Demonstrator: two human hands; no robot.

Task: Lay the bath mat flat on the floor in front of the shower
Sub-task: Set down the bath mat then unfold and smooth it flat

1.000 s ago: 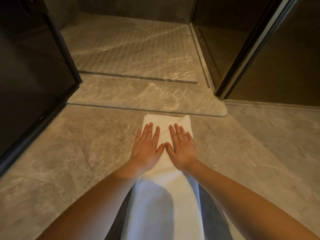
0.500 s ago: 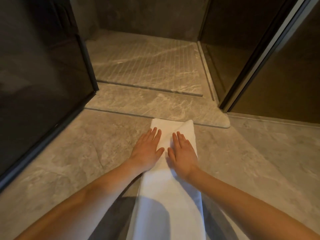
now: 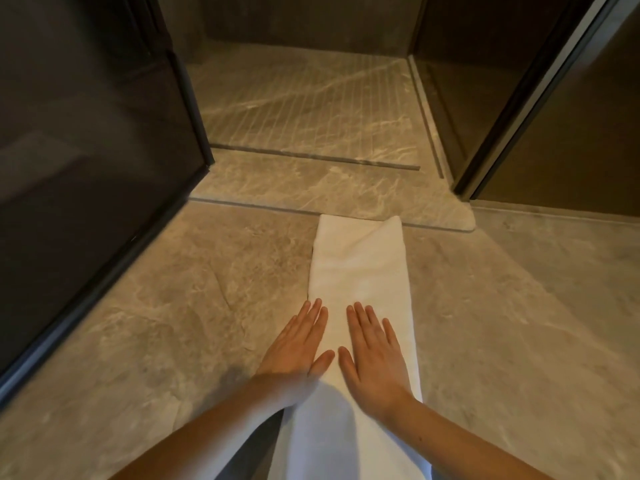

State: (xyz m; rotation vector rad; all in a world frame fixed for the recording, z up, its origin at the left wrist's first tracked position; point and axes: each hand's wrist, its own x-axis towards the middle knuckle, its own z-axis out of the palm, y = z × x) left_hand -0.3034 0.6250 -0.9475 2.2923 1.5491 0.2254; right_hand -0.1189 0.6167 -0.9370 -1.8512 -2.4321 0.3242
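bath mat [image 3: 360, 271]: both hands' fingers [image 3: 363, 318] flat, touching.

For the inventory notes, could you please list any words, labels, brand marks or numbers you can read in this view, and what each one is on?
None: no readable text shows anywhere.
Bath mat: plain white, no tag or brand mark in sight.
Floor, shower threshold and dark glass panel: no lettering, numbers or signs.
Left hand and right hand: flat on the mat, bare, nothing written.
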